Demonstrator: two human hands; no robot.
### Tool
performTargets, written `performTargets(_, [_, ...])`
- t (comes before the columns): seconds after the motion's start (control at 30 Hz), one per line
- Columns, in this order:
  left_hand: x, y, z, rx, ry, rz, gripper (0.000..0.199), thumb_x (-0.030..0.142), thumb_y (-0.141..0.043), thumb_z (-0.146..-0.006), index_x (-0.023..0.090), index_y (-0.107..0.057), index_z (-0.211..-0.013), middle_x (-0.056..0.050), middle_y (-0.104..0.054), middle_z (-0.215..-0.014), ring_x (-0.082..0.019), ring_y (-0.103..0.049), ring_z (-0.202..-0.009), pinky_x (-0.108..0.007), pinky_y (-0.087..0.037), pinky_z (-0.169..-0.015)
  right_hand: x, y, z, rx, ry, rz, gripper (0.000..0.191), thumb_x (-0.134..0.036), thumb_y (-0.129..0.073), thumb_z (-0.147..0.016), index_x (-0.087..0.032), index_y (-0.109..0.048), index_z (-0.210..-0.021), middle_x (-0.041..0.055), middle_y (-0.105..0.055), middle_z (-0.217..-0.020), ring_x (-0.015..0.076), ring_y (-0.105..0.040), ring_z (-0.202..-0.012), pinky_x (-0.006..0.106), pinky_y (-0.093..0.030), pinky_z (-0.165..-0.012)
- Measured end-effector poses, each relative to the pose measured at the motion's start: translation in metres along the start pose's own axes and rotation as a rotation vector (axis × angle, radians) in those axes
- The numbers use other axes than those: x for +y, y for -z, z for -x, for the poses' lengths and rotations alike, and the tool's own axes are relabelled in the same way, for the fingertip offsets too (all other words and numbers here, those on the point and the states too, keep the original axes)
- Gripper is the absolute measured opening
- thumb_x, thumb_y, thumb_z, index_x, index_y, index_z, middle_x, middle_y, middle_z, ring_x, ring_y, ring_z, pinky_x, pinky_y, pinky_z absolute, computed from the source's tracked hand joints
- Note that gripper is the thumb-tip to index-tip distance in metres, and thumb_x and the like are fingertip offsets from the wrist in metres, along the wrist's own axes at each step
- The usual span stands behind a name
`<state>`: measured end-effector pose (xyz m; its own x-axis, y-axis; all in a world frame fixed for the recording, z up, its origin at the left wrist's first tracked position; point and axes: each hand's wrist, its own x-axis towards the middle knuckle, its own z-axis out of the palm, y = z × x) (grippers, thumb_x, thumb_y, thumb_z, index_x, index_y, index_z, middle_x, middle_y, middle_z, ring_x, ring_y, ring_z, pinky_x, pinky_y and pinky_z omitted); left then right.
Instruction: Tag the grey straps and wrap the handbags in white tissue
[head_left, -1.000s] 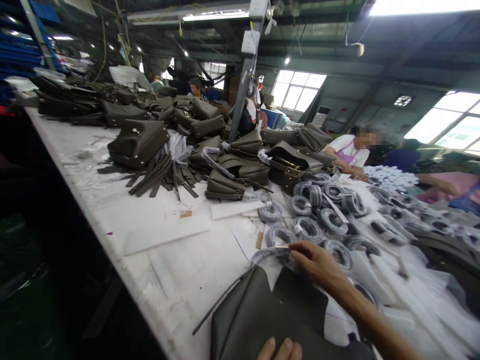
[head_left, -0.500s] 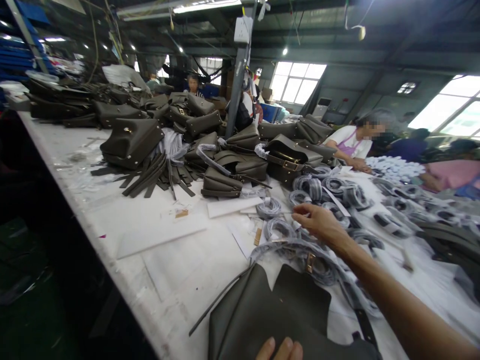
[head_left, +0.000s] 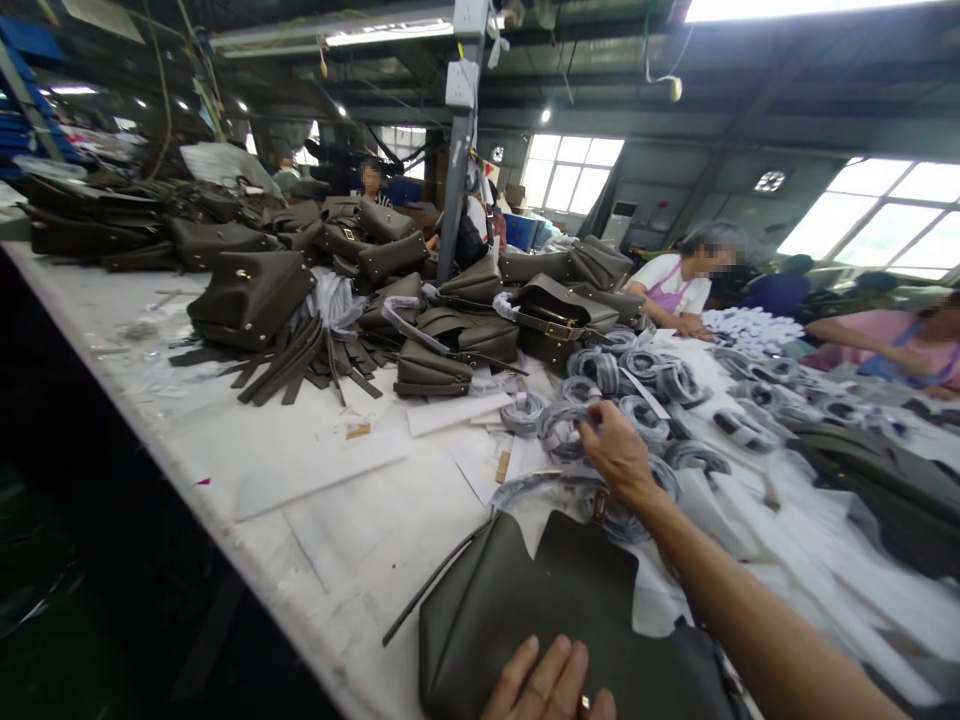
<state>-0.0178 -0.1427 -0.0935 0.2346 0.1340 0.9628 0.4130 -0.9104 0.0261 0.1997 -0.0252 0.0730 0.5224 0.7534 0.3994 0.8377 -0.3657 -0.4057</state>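
My left hand (head_left: 551, 680) lies with its fingers spread on a dark olive leather bag (head_left: 517, 600) at the bottom of the view. Farther forward, my right hand (head_left: 616, 448) pinches the edge of a coiled strap (head_left: 561, 428) wrapped in clear plastic. Behind the bag's top edge curves a plastic-wrapped strap with a metal buckle (head_left: 599, 505), partly hidden by my right forearm. Several more coiled straps (head_left: 675, 380) lie around and beyond my right hand.
Dark olive bags (head_left: 251, 300) are heaped along the back of the white table (head_left: 315, 560). A grey post (head_left: 452, 190) stands behind them. White sheets (head_left: 322, 470) lie at mid-left. A person in a purple apron (head_left: 671, 285) works at the back right.
My right hand has come down onto the coiled strap and closed on its edge. My left hand shows more over the bag. The camera view has shifted a little to the right.
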Motion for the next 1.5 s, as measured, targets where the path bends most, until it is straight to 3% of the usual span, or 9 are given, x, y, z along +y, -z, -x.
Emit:
performTargets(0.13, [-0.022, 0.034, -0.025, -0.124, -0.050, 0.095, 0.017, 0.028, -0.054, -0.097, 0.026, -0.067, -0.108, 0.002, -0.073, -0.107, -0.013, -0.062, -0.114, -0.035, -0.030, -0.118, 0.004, 0.059, 0.017, 0.106, -0.113, -0.220, 0.039, -0.051, -0.054, -0.087, -0.015, -0.057, -0.104, 0.0096, -0.067, -0.092, 0.0221, -0.062, -0.080, 0.033, -0.048, -0.072])
performTargets(0.27, [-0.031, 0.061, -0.043, -0.453, -0.112, 0.228, 0.033, 0.042, -0.046, -0.099, 0.022, -0.061, -0.120, -0.004, -0.066, -0.126, -0.016, -0.059, -0.118, -0.034, -0.041, -0.107, 0.000, 0.092, 0.068, -0.063, -0.289, -0.623, 0.044, -0.051, -0.072, -0.070, -0.017, -0.063, -0.096, 0.0014, -0.066, -0.071, 0.0183, -0.059, -0.062, 0.029, -0.043, -0.057])
performTargets(0.4, [-0.023, 0.074, -0.065, -0.682, -0.096, 0.306, 0.023, 0.031, -0.054, -0.094, 0.018, -0.060, -0.111, -0.008, -0.066, -0.117, -0.019, -0.062, -0.106, -0.038, -0.048, -0.097, -0.010, 0.075, 0.116, -0.229, -0.444, -0.805, 0.033, -0.041, -0.074, -0.065, -0.018, -0.065, -0.085, -0.0006, -0.066, -0.064, 0.0166, -0.057, -0.056, 0.026, -0.039, -0.052])
performTargets(0.5, [-0.015, 0.075, -0.098, -1.011, -0.213, 0.319, 0.010, 0.022, -0.056, -0.089, 0.014, -0.060, -0.094, -0.009, -0.066, -0.093, -0.024, -0.063, -0.089, -0.038, -0.054, -0.078, -0.018, 0.045, 0.132, -0.241, -0.503, -0.931, 0.030, -0.044, -0.066, -0.067, -0.019, -0.065, -0.083, -0.0003, -0.065, -0.060, 0.0165, -0.056, -0.052, 0.027, -0.041, -0.050])
performTargets(0.7, [-0.005, 0.019, -0.149, -1.385, -0.008, 0.518, 0.012, 0.012, -0.057, -0.080, 0.009, -0.068, -0.084, -0.017, -0.070, -0.083, -0.031, -0.067, -0.079, -0.042, -0.054, -0.070, -0.003, 0.022, 0.141, -0.130, -0.500, -1.009, 0.039, -0.051, -0.060, -0.066, -0.019, -0.067, -0.086, 0.0013, -0.066, -0.061, 0.0207, -0.060, -0.055, 0.030, -0.045, -0.051])
performTargets(0.87, [-0.014, -0.030, -0.140, -1.287, 0.275, 0.594, 0.015, 0.018, -0.054, -0.080, 0.014, -0.068, -0.078, -0.008, -0.069, -0.072, -0.023, -0.067, -0.068, -0.029, -0.050, -0.061, 0.030, 0.023, 0.150, 0.083, -0.487, -0.936, 0.036, -0.049, -0.068, -0.062, -0.019, -0.064, -0.081, 0.0007, -0.067, -0.064, 0.0233, -0.061, -0.066, 0.032, -0.047, -0.059])
performTargets(1.13, [-0.022, -0.042, -0.116, -1.071, 0.664, 0.843, 0.041, 0.045, -0.058, -0.088, 0.015, -0.054, -0.115, -0.003, -0.066, -0.086, -0.016, -0.064, -0.065, -0.022, -0.049, -0.048, 0.043, 0.010, 0.154, 0.261, -0.482, -0.935, 0.044, -0.053, -0.065, -0.072, -0.020, -0.058, -0.100, 0.0052, -0.071, -0.085, 0.0258, -0.065, -0.079, 0.035, -0.051, -0.071])
performTargets(1.27, [-0.023, -0.048, -0.115, -0.947, 0.977, 1.022, 0.057, 0.061, -0.061, -0.083, 0.013, -0.053, -0.112, -0.001, -0.061, -0.071, -0.014, -0.057, -0.049, -0.020, -0.045, -0.037, 0.044, 0.007, 0.155, 0.291, -0.473, -0.918, 0.042, -0.051, -0.070, -0.072, -0.020, -0.058, -0.098, 0.0054, -0.068, -0.090, 0.0253, -0.065, -0.084, 0.037, -0.052, -0.078])
performTargets(1.5, [-0.025, -0.044, -0.118, -0.959, 1.001, 1.170, 0.057, 0.052, -0.061, -0.085, 0.011, -0.051, -0.123, 0.002, -0.059, -0.066, -0.011, -0.053, -0.041, -0.020, -0.044, -0.037, 0.040, 0.013, 0.154, 0.313, -0.435, -0.995, 0.048, -0.046, -0.067, -0.076, -0.018, -0.059, -0.114, 0.0097, -0.066, -0.114, 0.0272, -0.060, -0.106, 0.040, -0.047, -0.094])
